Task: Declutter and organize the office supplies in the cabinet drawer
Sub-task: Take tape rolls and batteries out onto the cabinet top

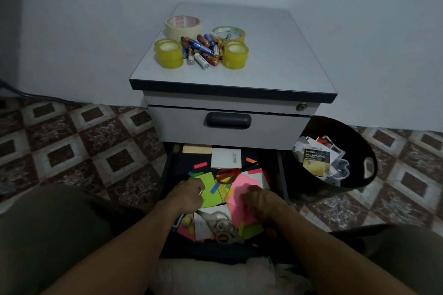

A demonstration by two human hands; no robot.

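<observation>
Cabinet (263, 60) top, left to right: a stack of yellow tape rolls (168, 54), a masking tape roll (183, 26) behind it, a pile of loose batteries (203, 50), a clear tape roll (229, 32), and a second yellow tape stack (235, 55). The batteries lie between the two yellow stacks.

The lower drawer (206, 250) is pulled out and the upper drawer is closed. The left hand (189, 193) sits knuckles-up on the left edge of the green sticky notes (211, 190), with its fingers curled downward. Whether they pinch the notes cannot be determined. Grey scissors (220, 223) lie near the drawer front and red-handled scissors (227, 173) lie farther back, with a white pad (226, 158) behind them. Pink sticky notes (244, 184) lie to the right of the green ones. The right hand (261, 201) rests over the pink notes and is motion-blurred, so its grip cannot be determined.

A black bin (370, 151) beside the cabinet holds battery packaging (316, 160).
</observation>
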